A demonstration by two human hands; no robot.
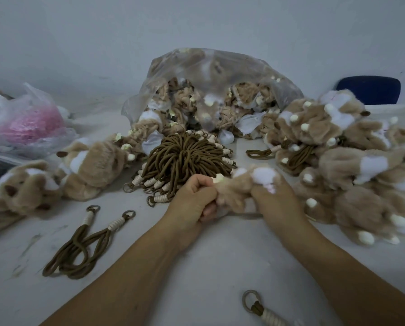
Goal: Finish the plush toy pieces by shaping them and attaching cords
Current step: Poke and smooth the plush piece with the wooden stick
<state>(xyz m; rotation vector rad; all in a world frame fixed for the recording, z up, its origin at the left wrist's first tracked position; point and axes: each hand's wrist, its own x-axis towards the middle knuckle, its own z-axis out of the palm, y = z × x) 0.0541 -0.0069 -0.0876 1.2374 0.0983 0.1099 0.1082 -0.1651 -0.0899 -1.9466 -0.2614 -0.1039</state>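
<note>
White and scuffed with grey smears, the table [220, 267] fills the lower view and runs back to a bare, pale wall [196, 24]. The back of a blue chair [370, 89] shows at 2 o'clock, behind the table's far edge.

At 12 o'clock a clear bag [220, 64] lies slumped with its mouth toward the camera. It is stuffed with tan and white plush pieces, some of which spill onto the table. At 10 o'clock sits a thin bag [29, 123] with something pink inside (what it is cannot be told). Just in front of the clear bag's mouth, near centre, lies a bundle [185, 158] of brown cords, each with a cream-wrapped end and a metal ring. Two loose cords [83, 245] lie tangled at 8 o'clock. A ringed cord end [265, 309] lies at 5 o'clock by the bottom edge. A pile [352, 165] of tan plush pieces heaps up at 3 o'clock, with brown cords among some of them. A few more, the left plushes [93, 165], lie at 9 o'clock.

The plush [241, 184] being worked is just below centre, held between both hands in front of the bundle. The left hand [192, 201] has its fingers curled tight, fist-like, round the plush's left end. The right hand [276, 198] grips the right end, its fingers bent down into the fur and mostly hidden by it. The piece itself is blurred.
</note>
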